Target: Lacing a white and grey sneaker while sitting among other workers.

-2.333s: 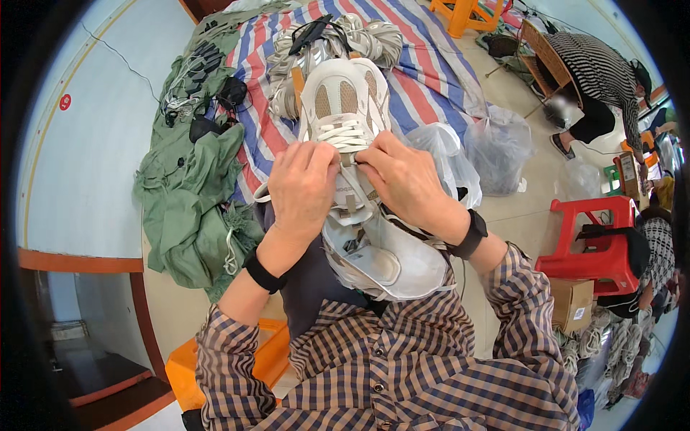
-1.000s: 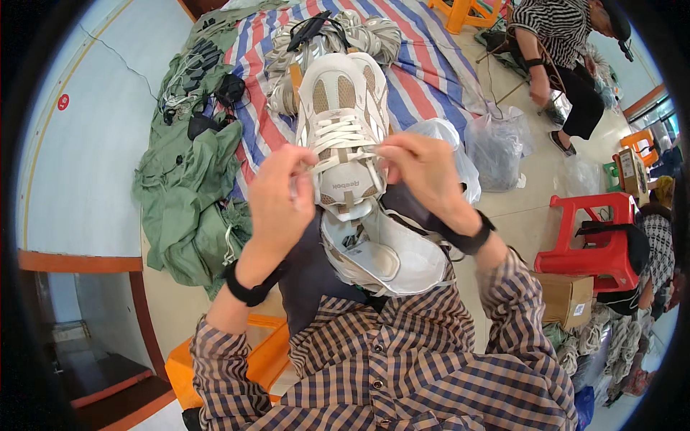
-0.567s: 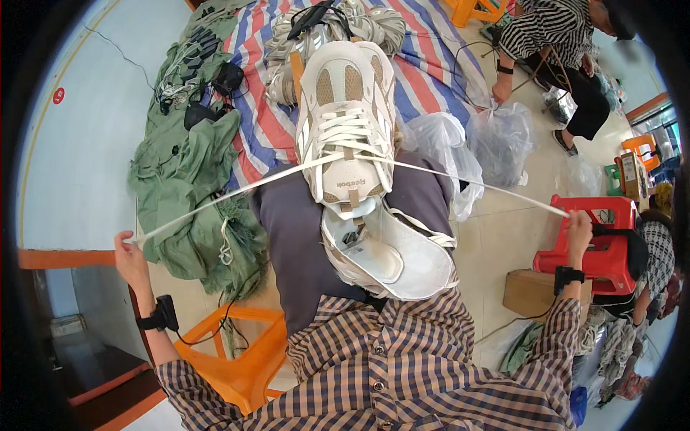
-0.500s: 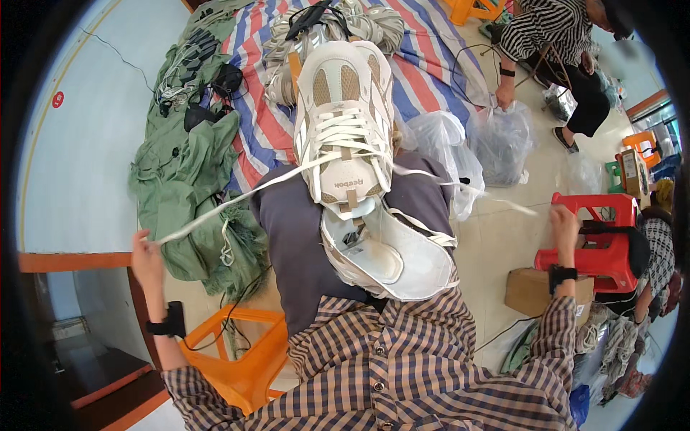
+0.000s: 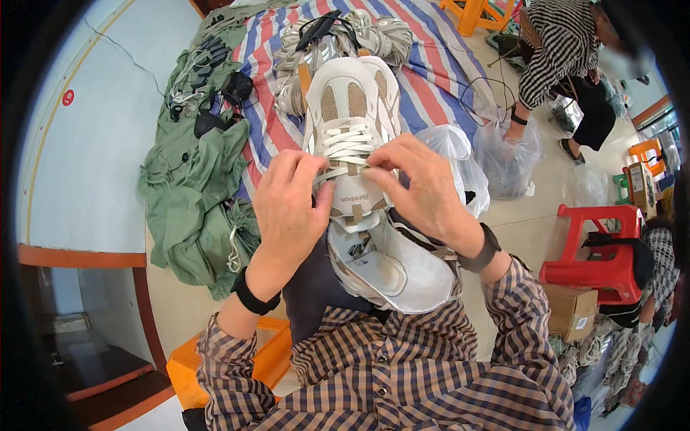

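Observation:
A white and beige sneaker [image 5: 352, 108] lies on my lap, toe pointing away from me, its white laces [image 5: 347, 144] crossing the front. My left hand [image 5: 291, 208] rests on the shoe's left side, fingers pinching the lace near the tongue. From the right, my right hand [image 5: 417, 183] grips the lace at the same spot. Both hands meet over the tongue. A second white sneaker [image 5: 392, 266] lies under the first one, opening up, against my checked shirt.
A striped tarp [image 5: 424, 79] with a heap of shoes [image 5: 359, 32] lies ahead. Green cloth [image 5: 194, 187] is on the left, clear plastic bags [image 5: 503, 151] on the right. A person in a striped top [image 5: 560, 65] crouches at the far right. A red stool [image 5: 596, 244] and a cardboard box [image 5: 571, 312] stand on the right.
My arms were stretched wide apart, pulling the lace ends taut. Both hands have now come back together at the shoe's tongue and hold the lace there.

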{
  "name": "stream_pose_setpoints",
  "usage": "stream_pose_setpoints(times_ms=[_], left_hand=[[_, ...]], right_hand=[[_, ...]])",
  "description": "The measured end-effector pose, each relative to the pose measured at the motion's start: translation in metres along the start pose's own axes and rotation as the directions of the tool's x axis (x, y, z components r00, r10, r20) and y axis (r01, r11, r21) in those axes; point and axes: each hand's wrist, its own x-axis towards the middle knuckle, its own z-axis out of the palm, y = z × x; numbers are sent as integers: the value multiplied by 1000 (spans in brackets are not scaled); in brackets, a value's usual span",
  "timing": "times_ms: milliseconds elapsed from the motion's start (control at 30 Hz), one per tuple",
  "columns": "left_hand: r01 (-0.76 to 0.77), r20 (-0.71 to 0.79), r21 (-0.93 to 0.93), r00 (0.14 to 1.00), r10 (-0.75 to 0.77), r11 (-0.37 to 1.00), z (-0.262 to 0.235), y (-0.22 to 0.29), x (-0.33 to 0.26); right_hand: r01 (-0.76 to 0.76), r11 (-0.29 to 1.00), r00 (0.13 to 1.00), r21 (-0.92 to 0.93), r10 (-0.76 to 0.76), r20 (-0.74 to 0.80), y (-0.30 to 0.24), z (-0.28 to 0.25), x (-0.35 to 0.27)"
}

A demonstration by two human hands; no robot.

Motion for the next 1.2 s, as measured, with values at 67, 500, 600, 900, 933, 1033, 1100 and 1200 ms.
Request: stream_pose_setpoints(times_ms=[67, 500, 600, 900, 933, 1033, 1100, 1200], left_hand=[[-4, 13, -1, 1000, 4, 1000, 5, -1, -3], [49, 278, 20, 959, -53, 999, -16, 13, -27], [315, 172, -370, 948, -269, 874, -9, 4, -19], [122, 287, -185, 956, -65, 975, -9, -18, 26], [53, 291, -195, 957, 6, 979, -8, -19, 30], [-53, 474, -136, 873, 112, 989, -12, -26, 46], [541, 915, -241, 404, 3, 806, -26, -42, 86], [728, 924, -354, 369, 99, 587, -17, -60, 87]], right_hand=[[64, 993, 998, -102, -64, 0, -2, 3, -1], [55, 991, 995, -124, -44, 86, -15, 10, 7], [45, 990, 998, -134, -40, 42, -14, 17, 14], [-97, 994, 993, -59, 101, 61, -17, -17, -6], [-100, 993, 993, -60, 103, 59, -18, -18, -10], [-148, 988, 985, -33, 150, 83, -16, -18, -19], [-203, 978, 976, 47, 199, 85, -11, -17, -23], [-225, 972, 972, 70, 218, 93, -7, -23, -27]])
